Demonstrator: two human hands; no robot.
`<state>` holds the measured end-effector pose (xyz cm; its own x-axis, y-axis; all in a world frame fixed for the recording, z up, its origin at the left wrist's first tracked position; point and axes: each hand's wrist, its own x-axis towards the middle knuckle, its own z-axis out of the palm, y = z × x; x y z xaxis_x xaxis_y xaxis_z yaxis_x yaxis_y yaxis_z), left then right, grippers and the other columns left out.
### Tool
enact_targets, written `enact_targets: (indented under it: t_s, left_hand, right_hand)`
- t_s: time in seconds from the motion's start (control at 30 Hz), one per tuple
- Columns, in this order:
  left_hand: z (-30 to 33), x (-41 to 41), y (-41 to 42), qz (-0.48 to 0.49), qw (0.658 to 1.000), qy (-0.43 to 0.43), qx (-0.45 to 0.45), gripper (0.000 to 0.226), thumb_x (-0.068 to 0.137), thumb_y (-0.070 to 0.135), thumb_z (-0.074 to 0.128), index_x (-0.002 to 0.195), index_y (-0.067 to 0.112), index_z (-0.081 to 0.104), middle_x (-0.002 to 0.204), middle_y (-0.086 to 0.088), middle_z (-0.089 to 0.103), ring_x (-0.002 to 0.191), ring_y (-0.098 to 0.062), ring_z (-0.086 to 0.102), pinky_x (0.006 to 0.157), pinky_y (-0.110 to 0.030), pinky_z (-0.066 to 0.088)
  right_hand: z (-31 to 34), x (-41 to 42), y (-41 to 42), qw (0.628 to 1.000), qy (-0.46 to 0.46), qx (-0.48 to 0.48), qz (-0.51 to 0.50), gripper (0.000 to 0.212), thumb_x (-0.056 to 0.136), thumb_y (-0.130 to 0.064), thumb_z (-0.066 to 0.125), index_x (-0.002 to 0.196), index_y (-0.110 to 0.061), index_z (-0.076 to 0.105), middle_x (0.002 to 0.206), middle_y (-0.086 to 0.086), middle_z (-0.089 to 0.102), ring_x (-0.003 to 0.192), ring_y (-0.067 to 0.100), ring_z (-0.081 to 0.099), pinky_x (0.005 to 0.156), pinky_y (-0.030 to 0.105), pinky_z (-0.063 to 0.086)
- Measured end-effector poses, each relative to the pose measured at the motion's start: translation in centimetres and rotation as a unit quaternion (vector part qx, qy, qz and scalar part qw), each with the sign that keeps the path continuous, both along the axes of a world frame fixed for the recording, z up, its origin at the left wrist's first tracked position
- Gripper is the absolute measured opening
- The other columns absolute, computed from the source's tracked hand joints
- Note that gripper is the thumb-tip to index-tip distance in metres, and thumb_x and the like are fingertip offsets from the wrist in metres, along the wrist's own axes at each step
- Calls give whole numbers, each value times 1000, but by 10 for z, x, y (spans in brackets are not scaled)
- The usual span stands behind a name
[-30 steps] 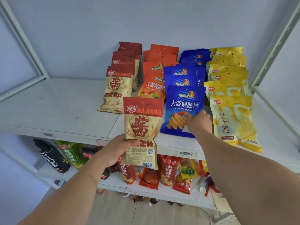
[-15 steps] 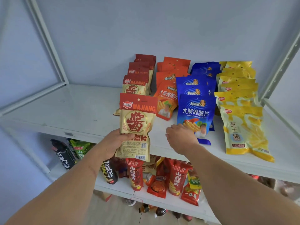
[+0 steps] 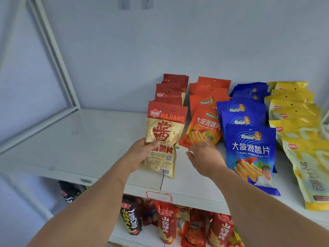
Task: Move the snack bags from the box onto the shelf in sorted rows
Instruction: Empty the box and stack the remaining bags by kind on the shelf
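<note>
My left hand (image 3: 140, 154) grips a red and tan MAJIANG snack bag (image 3: 164, 134) by its lower left side, holding it upright over the front of the white shelf (image 3: 71, 139), in front of the row of matching red bags (image 3: 170, 91). My right hand (image 3: 203, 155) is beside it with fingers spread, its fingertips at the lower edge of the front orange bag (image 3: 204, 127). A blue bag (image 3: 251, 154) lies just right of that hand. A row of yellow bags (image 3: 293, 111) fills the far right. The box is out of view.
The shelf's left half is bare white board, bounded by a white metal frame post (image 3: 57, 56). The wall stands close behind the rows. A lower shelf holds red yam chip bags (image 3: 167, 223) and black YamChip bags (image 3: 131, 220).
My left hand has carried the MAJIANG bag up and forward toward its row. My right hand left the blue bag and shifted left to the front orange bag. The view moved closer.
</note>
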<state>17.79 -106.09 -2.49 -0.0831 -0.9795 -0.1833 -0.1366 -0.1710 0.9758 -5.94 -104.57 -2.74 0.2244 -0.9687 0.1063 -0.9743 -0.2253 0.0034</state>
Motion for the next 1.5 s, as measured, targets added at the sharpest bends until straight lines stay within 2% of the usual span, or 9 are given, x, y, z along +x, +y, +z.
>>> enact_targets:
  t_s: [0.2,0.43,0.67,0.97,1.13,1.2,1.27,1.37,1.5]
  left_hand:
    - [-12,17,-63,-19,999,-16,-27,25,91,39,71,111,23,69,102,2,79,97,-22,75,95,-52,55]
    - [-34,20,-104,-2,989,-94,-111,12,93,43,67,100,33,62,101,11,73,94,-13,70,83,-34,55]
    - [-49,15,-111,45,981,-120,-143,29,90,47,69,102,23,59,93,10,69,85,-8,68,67,-24,51]
    - [-54,14,-101,105,962,-196,-161,44,89,58,63,110,21,53,93,10,67,82,-12,67,73,-36,58]
    - [-56,14,-84,134,945,-247,-167,45,91,60,57,112,21,50,91,11,64,71,0,59,56,-22,47]
    - [-54,14,-82,153,941,-254,-162,47,93,59,57,116,18,52,99,6,67,75,-6,61,57,-21,45]
    - [-53,13,-82,182,936,-254,-165,56,92,61,56,125,15,53,110,2,67,87,-13,63,65,-26,49]
    - [-55,18,-87,195,933,-255,-165,67,91,67,51,133,14,51,127,-1,62,110,-18,62,85,-38,54]
    - [-47,23,-106,122,966,-202,-107,84,88,76,45,149,19,38,146,-5,53,127,-24,56,101,-45,49]
  right_hand:
    - [-2,37,-34,998,-34,6,-52,37,106,-43,31,120,-28,61,119,-7,64,114,18,55,101,43,38]
    - [-17,57,-58,990,-91,10,-110,42,104,-49,27,109,-24,61,109,-5,64,107,19,57,84,34,46]
    - [-25,64,-65,987,-102,22,-121,54,101,-60,26,120,-24,61,117,-4,66,111,18,58,78,32,43]
    - [-40,60,-64,980,-150,15,-130,62,98,-69,22,118,-25,62,111,-7,67,104,15,60,77,32,52]
    - [-40,56,-64,965,-215,-1,-154,64,93,-75,20,104,-24,58,98,-5,65,90,16,62,74,38,57]
    - [-36,57,-69,955,-254,-11,-156,68,89,-79,17,98,-23,55,92,-4,63,84,16,62,72,39,56]
    - [-32,61,-75,943,-296,-13,-150,74,87,-82,17,102,-20,55,95,-2,63,87,17,61,75,40,55]
    - [-25,72,-79,912,-380,-5,-155,79,91,-78,27,133,-15,50,129,6,59,118,24,56,95,42,48]
    - [-20,90,-94,839,-516,45,-166,93,84,-84,37,154,-23,28,156,2,38,144,26,37,117,46,33]
